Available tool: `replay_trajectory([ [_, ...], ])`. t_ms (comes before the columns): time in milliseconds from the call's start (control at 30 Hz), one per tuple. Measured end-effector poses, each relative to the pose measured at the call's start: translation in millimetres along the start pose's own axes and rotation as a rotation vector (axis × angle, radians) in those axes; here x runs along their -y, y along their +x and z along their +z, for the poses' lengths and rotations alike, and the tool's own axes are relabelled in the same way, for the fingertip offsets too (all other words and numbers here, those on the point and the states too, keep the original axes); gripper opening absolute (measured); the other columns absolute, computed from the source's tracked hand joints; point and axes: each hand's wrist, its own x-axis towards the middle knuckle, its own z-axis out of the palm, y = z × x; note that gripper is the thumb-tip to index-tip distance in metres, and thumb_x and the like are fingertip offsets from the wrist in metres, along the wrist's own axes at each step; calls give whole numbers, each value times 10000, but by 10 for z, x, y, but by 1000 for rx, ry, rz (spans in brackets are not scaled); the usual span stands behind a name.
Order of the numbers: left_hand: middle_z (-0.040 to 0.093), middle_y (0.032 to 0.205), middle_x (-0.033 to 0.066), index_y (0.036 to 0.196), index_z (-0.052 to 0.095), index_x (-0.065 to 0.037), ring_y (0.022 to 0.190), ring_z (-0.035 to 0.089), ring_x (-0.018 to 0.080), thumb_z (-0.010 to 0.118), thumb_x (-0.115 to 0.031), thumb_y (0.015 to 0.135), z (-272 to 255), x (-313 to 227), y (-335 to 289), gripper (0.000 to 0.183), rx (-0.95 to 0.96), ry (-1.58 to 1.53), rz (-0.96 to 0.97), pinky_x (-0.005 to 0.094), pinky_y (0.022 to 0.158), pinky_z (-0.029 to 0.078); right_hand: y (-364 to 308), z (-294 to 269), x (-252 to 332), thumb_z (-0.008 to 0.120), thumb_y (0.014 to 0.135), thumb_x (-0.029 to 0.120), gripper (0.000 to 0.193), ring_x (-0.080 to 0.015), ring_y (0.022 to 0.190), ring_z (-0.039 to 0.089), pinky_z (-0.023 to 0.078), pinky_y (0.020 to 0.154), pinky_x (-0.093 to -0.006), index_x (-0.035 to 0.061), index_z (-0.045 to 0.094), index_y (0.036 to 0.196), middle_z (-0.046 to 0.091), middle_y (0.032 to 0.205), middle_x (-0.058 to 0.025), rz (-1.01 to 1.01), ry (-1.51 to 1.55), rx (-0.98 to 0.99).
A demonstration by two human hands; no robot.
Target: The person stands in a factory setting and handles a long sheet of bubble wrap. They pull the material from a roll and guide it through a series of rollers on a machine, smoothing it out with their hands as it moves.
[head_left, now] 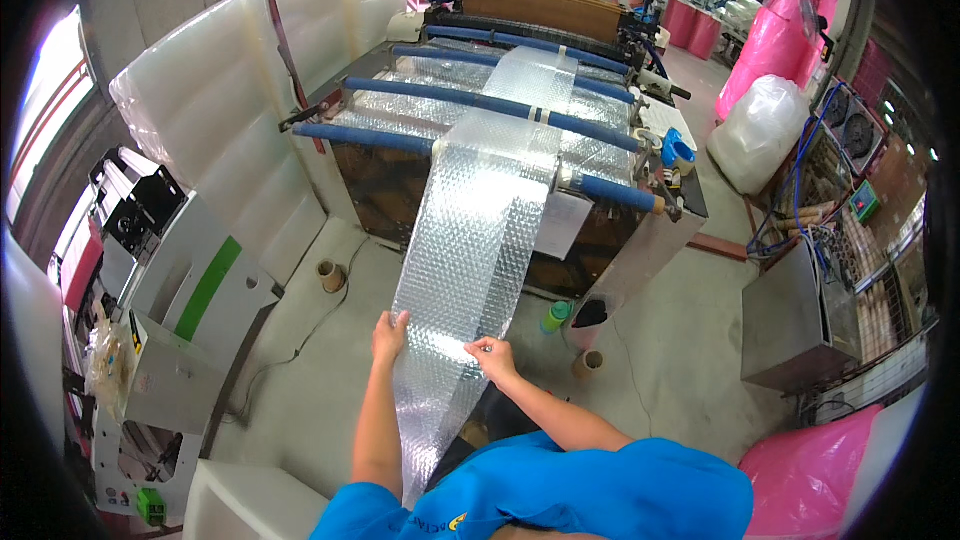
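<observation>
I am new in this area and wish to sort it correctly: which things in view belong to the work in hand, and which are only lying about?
In use:
- silvery bubble film, held by the left hand and right hand
- blue front roller, crossed by the film

Apparently just lying about:
- green bottle, on the floor
- brown tube, on the floor at left

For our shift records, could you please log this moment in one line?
left hand: gripping silver sheet; right hand: pinching sheet; sheet: over blue roller
</observation>
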Motion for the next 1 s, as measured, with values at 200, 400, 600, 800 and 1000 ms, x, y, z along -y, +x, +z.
replay_trajectory([
  [200,550,967,192,997,472,4,910,528,309,571,-388,739,333,235,202,480,86,-203,4,362,760,405,169,0,-206,671,678,239,214,-78,555,500,398,523,-244,36,606,667,576,592,-25,14,-27,-24],
  [400,531,1011,207,1041,446,18,951,510,323,552,-396,755,423,176,310,514,174,-65,-56,353,796,395,293,-3,-313,674,672,267,228,-83,512,493,393,498,-248,51,601,663,551,531,-19,-41,-73,-69],
  [600,528,1023,209,1052,442,22,965,506,325,535,-388,769,468,93,333,506,189,-47,-68,358,801,392,372,-10,-376,672,667,290,247,-101,522,504,397,504,-264,54,600,667,560,557,-42,-58,-101,-100],
  [800,543,989,207,1040,451,13,936,521,323,539,-382,768,542,73,399,487,212,-63,-96,359,783,402,438,-13,-456,661,684,260,214,-98,533,509,401,514,-257,51,613,696,576,591,-44,-80,-106,-105],
  [1000,529,1014,215,1046,448,6,963,505,335,527,-406,766,594,164,351,504,233,43,-105,368,795,393,363,-17,-554,661,687,247,207,-83,584,530,415,551,-239,46,618,717,604,639,-46,-69,-121,-56],
])
